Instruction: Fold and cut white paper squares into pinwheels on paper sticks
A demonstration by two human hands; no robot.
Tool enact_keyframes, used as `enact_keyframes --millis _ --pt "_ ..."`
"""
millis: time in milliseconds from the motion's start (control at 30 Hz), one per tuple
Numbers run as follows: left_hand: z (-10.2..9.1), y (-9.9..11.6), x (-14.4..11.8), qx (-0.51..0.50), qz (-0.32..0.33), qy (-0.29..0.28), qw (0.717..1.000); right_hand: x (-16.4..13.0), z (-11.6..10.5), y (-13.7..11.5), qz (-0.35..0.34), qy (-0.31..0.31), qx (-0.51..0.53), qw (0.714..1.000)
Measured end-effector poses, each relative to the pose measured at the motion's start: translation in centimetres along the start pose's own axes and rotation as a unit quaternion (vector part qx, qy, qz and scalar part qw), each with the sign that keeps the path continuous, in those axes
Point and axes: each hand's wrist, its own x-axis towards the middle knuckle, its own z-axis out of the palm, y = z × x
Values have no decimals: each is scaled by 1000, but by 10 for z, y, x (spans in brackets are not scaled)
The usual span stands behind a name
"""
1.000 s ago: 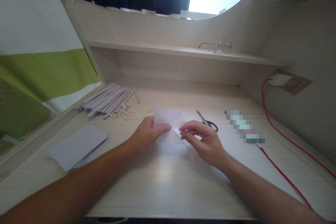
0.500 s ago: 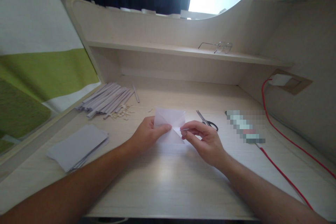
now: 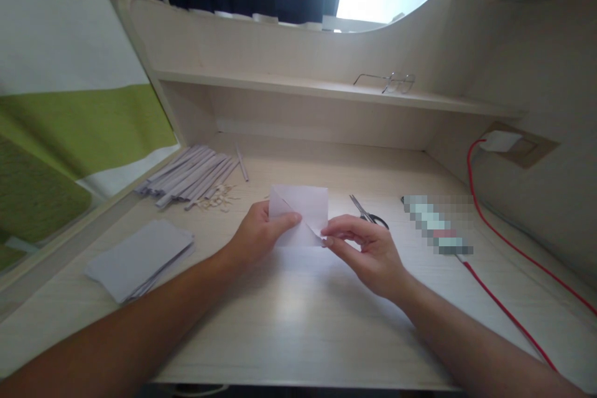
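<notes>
Paper slightly leftward; between both hands

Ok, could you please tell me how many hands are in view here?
2: the left hand grips the folded paper by its left side, and the right hand pinches it near its lower right corner. No others show.

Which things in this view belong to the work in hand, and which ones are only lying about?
Belongs to the work:
creased white paper, in the left hand and right hand
probably the paper stack

Not in use, seemingly just lying about:
thin pale sticks
scissors
glasses on the shelf
red cable
</notes>
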Motion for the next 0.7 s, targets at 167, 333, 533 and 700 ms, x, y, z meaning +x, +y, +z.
enact_keyframes --millis 167,333,533,700 --pt "1 5 -1 -15 -15 9 1000 -1 -1 -3 -12 -18 -6 1000" --pt "0 4 -1 -21 -19 15 999 -1 -2 -2 -37 -26 -15 999" --pt "-1 2 0 -24 -18 15 999 -2 -2 -2 -44 -32 -13 998" --pt "-2 0 1 -28 -21 14 999 -2 -2 0 -56 -35 -13 998"
